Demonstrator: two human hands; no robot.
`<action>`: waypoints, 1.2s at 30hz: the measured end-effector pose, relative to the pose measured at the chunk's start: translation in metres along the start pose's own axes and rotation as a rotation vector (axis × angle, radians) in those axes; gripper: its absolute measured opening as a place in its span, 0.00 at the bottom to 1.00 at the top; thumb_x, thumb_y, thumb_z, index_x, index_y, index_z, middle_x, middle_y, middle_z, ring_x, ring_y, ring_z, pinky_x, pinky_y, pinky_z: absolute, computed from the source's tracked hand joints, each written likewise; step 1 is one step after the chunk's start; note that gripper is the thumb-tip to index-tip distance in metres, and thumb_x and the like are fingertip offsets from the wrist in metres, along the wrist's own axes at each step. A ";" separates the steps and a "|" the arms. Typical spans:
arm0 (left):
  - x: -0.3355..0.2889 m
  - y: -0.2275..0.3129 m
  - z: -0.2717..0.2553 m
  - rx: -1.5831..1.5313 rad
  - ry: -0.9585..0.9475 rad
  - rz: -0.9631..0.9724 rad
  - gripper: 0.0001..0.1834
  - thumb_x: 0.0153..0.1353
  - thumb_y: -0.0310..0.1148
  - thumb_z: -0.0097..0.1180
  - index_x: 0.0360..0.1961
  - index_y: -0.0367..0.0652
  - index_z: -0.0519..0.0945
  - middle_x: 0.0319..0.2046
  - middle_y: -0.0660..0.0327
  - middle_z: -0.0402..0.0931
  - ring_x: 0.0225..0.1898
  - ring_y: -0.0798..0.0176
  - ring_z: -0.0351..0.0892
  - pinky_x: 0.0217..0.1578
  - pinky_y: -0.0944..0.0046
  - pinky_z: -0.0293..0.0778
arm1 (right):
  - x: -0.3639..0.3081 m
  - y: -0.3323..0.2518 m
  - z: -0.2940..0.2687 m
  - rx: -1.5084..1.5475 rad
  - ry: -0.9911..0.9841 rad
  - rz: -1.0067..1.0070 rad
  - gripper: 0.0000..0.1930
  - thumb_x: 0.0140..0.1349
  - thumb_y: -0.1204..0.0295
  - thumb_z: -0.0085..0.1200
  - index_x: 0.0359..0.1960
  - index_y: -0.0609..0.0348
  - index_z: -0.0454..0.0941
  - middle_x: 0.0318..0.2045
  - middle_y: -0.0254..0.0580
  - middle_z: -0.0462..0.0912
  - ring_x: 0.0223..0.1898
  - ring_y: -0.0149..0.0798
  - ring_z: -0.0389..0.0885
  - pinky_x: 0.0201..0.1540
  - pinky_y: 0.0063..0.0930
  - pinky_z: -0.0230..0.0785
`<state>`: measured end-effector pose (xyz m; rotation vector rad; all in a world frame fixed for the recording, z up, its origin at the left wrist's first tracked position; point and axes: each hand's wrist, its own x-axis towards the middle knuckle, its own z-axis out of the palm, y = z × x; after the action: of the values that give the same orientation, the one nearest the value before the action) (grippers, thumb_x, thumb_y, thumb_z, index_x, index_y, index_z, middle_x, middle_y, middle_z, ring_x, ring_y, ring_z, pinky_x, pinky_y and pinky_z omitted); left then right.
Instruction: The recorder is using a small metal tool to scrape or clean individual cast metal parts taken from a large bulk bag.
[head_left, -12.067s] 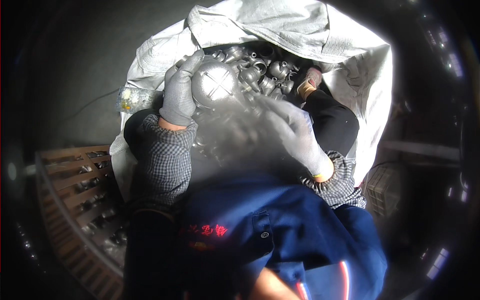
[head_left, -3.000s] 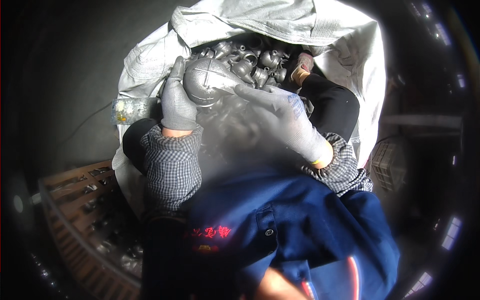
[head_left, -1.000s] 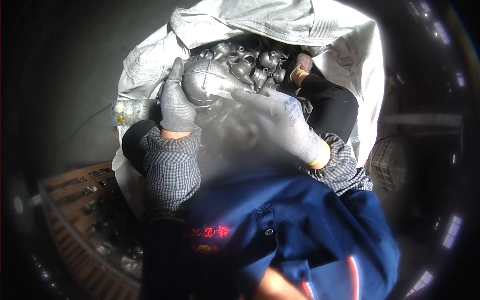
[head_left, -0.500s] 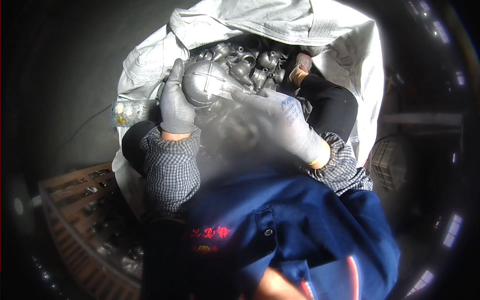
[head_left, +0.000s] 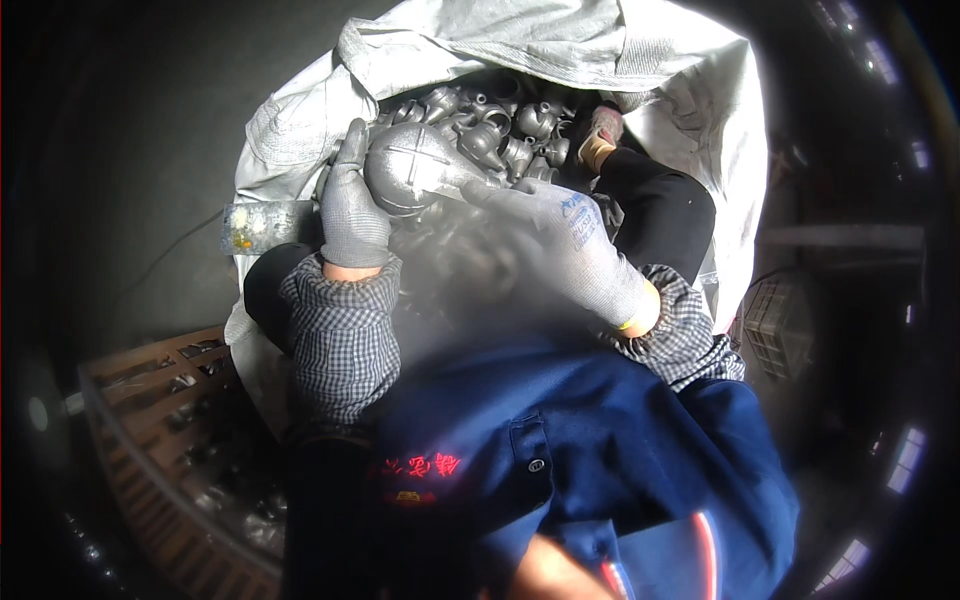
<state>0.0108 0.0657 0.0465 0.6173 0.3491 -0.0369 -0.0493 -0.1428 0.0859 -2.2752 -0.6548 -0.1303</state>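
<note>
Both my hands wear grey knitted gloves. Between them is a bulb-shaped grey metal casting (head_left: 410, 165), with raised crossing ribs on its round end and a narrow neck towards the right. My left hand (head_left: 355, 205) holds the round end from its left side, thumb pointing up along it. My right hand (head_left: 550, 215) is closed at the neck; the fingertips underneath are hidden. A pale edge shows below the neck, and I cannot tell whether it is part of the casting or a thin tool. Haze blurs the area under the casting.
A large white woven bag (head_left: 690, 110) surrounds a heap of smaller grey metal castings (head_left: 500, 130). My dark-trousered leg (head_left: 660, 205) reaches in on the right. A paint-spotted cylinder (head_left: 262, 228) lies at left. An orange-brown slatted crate (head_left: 150, 400) with metal pieces stands lower left; a pale crate (head_left: 778, 325) stands right.
</note>
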 end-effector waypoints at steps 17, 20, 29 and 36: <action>-0.003 0.000 0.003 0.084 0.042 0.109 0.15 0.66 0.34 0.52 0.45 0.31 0.77 0.41 0.53 0.79 0.40 0.60 0.82 0.40 0.59 0.83 | 0.000 -0.004 -0.008 -0.085 -0.098 0.038 0.21 0.53 0.75 0.57 0.52 0.44 0.79 0.32 0.42 0.78 0.36 0.45 0.80 0.37 0.36 0.73; -0.004 0.001 0.004 0.072 0.015 0.110 0.15 0.66 0.34 0.52 0.46 0.31 0.76 0.42 0.52 0.79 0.40 0.59 0.82 0.40 0.58 0.84 | 0.000 -0.003 -0.007 -0.082 -0.039 0.022 0.22 0.52 0.74 0.57 0.52 0.44 0.79 0.31 0.42 0.77 0.36 0.46 0.80 0.36 0.36 0.73; 0.003 0.001 -0.006 0.029 -0.058 0.043 0.15 0.65 0.33 0.54 0.47 0.31 0.75 0.42 0.52 0.78 0.41 0.58 0.82 0.40 0.57 0.84 | -0.003 0.001 -0.001 -0.030 -0.086 -0.011 0.22 0.53 0.74 0.56 0.52 0.44 0.79 0.41 0.43 0.81 0.42 0.48 0.80 0.43 0.37 0.74; 0.002 0.000 -0.001 0.075 0.041 0.082 0.15 0.64 0.33 0.55 0.46 0.31 0.75 0.42 0.52 0.78 0.40 0.58 0.82 0.40 0.58 0.84 | -0.003 0.003 0.001 -0.030 -0.108 -0.012 0.21 0.53 0.74 0.56 0.51 0.44 0.79 0.40 0.42 0.81 0.42 0.47 0.80 0.44 0.37 0.74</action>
<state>0.0128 0.0668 0.0449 0.7069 0.3631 0.0418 -0.0506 -0.1451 0.0822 -2.3194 -0.7273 -0.0232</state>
